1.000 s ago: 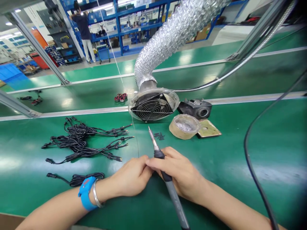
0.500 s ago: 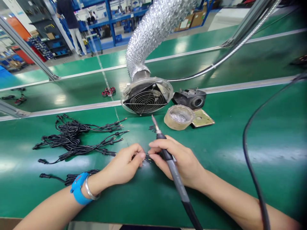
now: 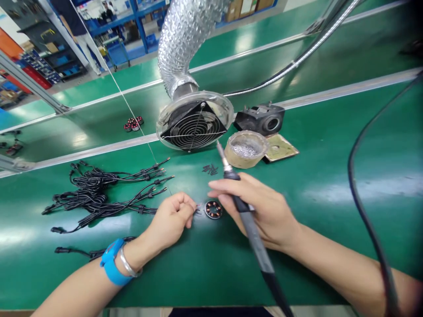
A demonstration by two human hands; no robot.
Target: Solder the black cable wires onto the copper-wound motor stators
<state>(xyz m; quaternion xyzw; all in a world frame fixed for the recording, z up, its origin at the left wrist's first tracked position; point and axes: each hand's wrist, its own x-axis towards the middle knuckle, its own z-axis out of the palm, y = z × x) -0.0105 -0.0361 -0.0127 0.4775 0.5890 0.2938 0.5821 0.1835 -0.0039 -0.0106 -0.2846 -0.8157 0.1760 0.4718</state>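
Note:
My left hand (image 3: 174, 220) is closed in a pinch on thin wires (image 3: 198, 210), whose ends poke out past the fingertips. Just right of these ends a small round motor stator (image 3: 213, 210) with copper windings lies on the green bench. My right hand (image 3: 269, 211) grips a soldering iron (image 3: 254, 237) like a pen, its metal tip pointing up and away, near the fan grille. Black cables (image 3: 89, 191) with bared ends lie in bundles to the left, one partly behind my left wrist. Several short black tube pieces (image 3: 210, 169) rest beyond the stator.
A fume extractor fan (image 3: 194, 132) on a silver duct (image 3: 178, 48) stands at the back. Beside it are a round tub (image 3: 244, 160) of solder bits, a sponge tray (image 3: 280, 148) and a black iron holder (image 3: 261, 121). A dark cable (image 3: 358, 193) hangs at right.
My right hand has drawn away to the right with the soldering iron, and the stator between my hands has come into sight. My left hand keeps its pinch. The view has shifted slightly.

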